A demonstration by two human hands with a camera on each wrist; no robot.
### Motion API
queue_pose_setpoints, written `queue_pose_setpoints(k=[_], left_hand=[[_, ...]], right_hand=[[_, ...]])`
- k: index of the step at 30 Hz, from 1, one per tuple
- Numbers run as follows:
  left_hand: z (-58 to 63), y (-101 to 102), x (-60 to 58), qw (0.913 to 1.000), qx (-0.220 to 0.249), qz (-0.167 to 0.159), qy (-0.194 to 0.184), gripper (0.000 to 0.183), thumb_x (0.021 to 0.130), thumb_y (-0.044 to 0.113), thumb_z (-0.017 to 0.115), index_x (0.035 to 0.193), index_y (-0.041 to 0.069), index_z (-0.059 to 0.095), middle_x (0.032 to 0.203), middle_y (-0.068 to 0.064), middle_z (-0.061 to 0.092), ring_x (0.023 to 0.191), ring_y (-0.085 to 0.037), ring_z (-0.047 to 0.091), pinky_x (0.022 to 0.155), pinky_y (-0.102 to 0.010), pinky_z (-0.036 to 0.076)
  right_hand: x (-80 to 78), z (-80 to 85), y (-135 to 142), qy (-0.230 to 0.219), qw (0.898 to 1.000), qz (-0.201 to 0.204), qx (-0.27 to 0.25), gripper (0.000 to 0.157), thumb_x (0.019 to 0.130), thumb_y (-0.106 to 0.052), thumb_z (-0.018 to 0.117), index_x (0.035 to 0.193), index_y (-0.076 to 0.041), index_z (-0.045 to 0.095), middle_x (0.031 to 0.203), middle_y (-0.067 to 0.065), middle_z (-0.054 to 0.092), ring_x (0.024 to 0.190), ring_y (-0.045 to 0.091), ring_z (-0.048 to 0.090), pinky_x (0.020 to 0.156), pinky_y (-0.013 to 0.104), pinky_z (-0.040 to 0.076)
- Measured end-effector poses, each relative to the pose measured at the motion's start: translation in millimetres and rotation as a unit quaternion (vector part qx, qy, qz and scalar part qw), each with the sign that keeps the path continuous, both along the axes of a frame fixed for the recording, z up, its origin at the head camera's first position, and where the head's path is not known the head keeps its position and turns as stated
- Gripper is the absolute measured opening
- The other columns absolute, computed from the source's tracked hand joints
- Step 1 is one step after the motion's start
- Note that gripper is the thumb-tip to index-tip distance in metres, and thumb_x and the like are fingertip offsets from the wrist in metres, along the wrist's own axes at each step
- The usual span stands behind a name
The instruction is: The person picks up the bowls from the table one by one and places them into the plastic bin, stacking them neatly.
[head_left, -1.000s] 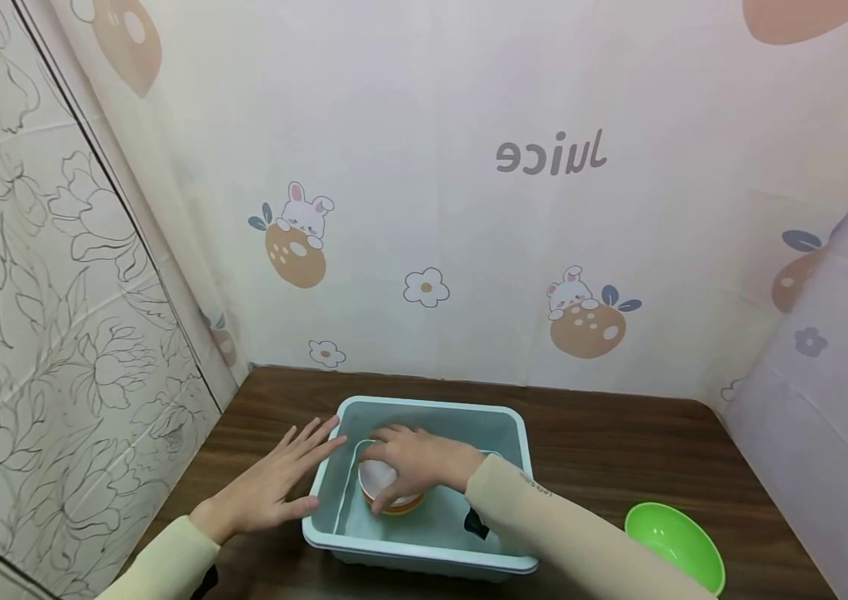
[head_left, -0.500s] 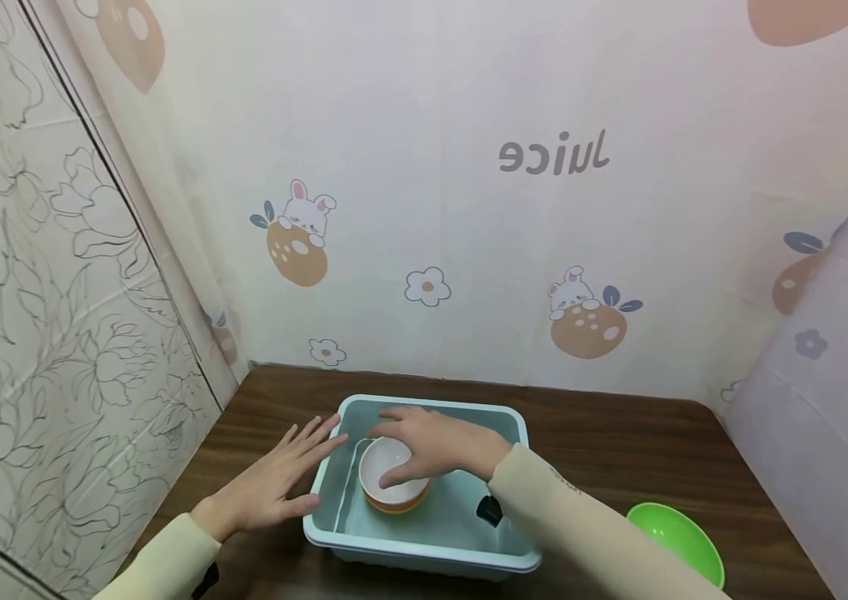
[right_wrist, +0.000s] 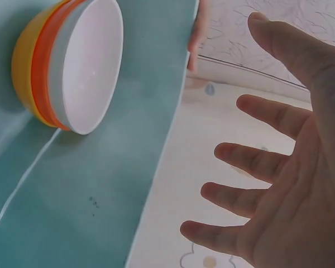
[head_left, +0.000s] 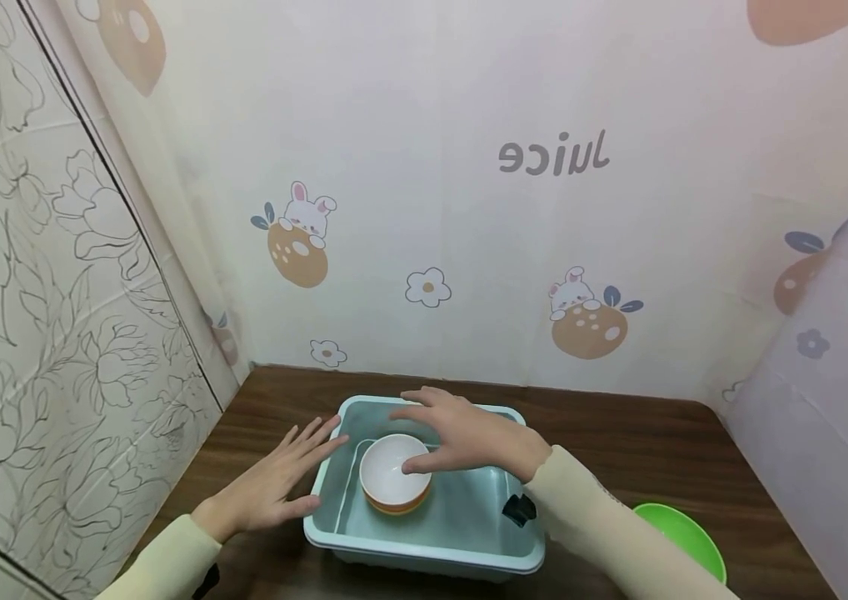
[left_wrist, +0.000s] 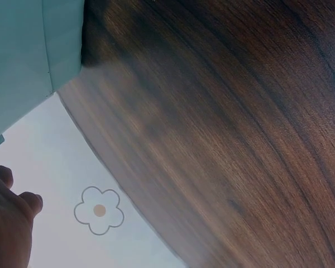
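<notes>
A stack of nested bowls (head_left: 388,471) sits inside a light blue plastic tub (head_left: 424,546), toward its left side. White shows on top, with orange and yellow bowls (right_wrist: 28,67) beneath in the right wrist view. My right hand (head_left: 469,433) hovers above the tub, up and right of the stack, fingers spread and holding nothing. In the right wrist view the right hand (right_wrist: 290,151) is apart from the bowls. My left hand (head_left: 274,483) lies along the tub's left rim with straight fingers. Only part of the left hand (left_wrist: 11,218) shows in the left wrist view.
A green bowl (head_left: 686,537) stands on the brown wooden table (head_left: 619,442) to the right, partly covered by the right sleeve. A patterned cloth (head_left: 424,208) hangs behind the table, and a floral panel (head_left: 57,292) stands at the left.
My right hand has let go of the white bowl, risen and moved right, away from the stack. The stack is now more visible. The left hand has stayed at the rim.
</notes>
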State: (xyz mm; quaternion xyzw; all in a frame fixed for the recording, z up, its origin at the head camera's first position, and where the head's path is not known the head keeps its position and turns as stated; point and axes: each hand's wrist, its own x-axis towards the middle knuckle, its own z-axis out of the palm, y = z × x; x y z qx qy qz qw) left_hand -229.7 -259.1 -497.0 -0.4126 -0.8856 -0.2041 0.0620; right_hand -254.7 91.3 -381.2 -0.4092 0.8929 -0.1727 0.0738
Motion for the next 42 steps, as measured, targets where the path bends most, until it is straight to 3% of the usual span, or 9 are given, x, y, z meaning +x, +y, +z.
queue_pose_setpoints(k=[7,14,22,29,35,42], left_hand=[[0.9,1.3,0.2,1.0,0.0,0.003,0.001,0.082,0.092,0.036,0.067,0.164,0.018,0.03,0.174,-0.009,0.016,0.159,-0.04,0.016,0.112,-0.079,0.022],[-0.6,0.3,-0.1,1.0,0.006,0.001,0.0,0.082,0.092,0.035,0.067,0.164,0.018,0.03,0.174,-0.009,0.016,0.159,-0.039,0.016,0.112,-0.079,0.021],[-0.5,1.4,-0.1,0.9998,0.016,0.002,-0.013,0.084,0.093,0.035,0.066,0.165,0.026,0.025,0.174,-0.006,0.014,0.156,-0.047,0.019,0.113,-0.078,0.019],[-0.8,1.3,0.7,0.9997,0.021,-0.004,-0.009,0.078,0.098,0.044,0.06,0.165,0.02,0.028,0.174,-0.009,0.015,0.158,-0.042,0.016,0.111,-0.08,0.021],[-0.9,1.0,1.6,0.9998,0.021,-0.003,-0.006,0.079,0.096,0.042,0.063,0.163,0.016,0.031,0.174,-0.01,0.016,0.154,-0.049,0.021,0.11,-0.08,0.021],[-1.8,1.5,1.7,0.9998,0.019,0.003,-0.005,0.081,0.095,0.038,0.065,0.164,0.02,0.028,0.174,-0.01,0.016,0.158,-0.04,0.017,0.114,-0.076,0.021]], right_hand=[[6.1,2.2,18.2,0.014,0.999,-0.009,-0.035,0.071,0.088,-0.061,0.073,0.147,-0.025,0.058,0.162,0.009,0.042,0.153,0.038,0.033,0.114,0.07,0.035],[13.4,4.8,35.7,0.024,0.998,-0.03,-0.057,0.073,0.087,-0.065,0.072,0.148,-0.03,0.055,0.164,0.004,0.04,0.155,0.037,0.03,0.116,0.069,0.033],[15.1,1.7,54.6,0.034,0.995,-0.049,-0.08,0.079,0.085,-0.067,0.072,0.15,-0.027,0.053,0.163,0.005,0.04,0.151,0.036,0.036,0.113,0.066,0.039],[17.7,-1.3,66.5,0.028,0.993,-0.067,-0.098,0.078,0.085,-0.064,0.074,0.15,-0.026,0.053,0.162,0.009,0.041,0.15,0.038,0.036,0.11,0.068,0.04],[19.5,-3.9,75.0,0.031,0.99,-0.08,-0.109,0.08,0.085,-0.065,0.074,0.151,-0.025,0.052,0.163,0.008,0.04,0.149,0.037,0.038,0.108,0.067,0.044],[19.7,-7.4,81.0,0.033,0.987,-0.092,-0.125,0.079,0.085,-0.062,0.076,0.151,-0.026,0.052,0.163,0.009,0.04,0.15,0.041,0.036,0.107,0.069,0.042]])
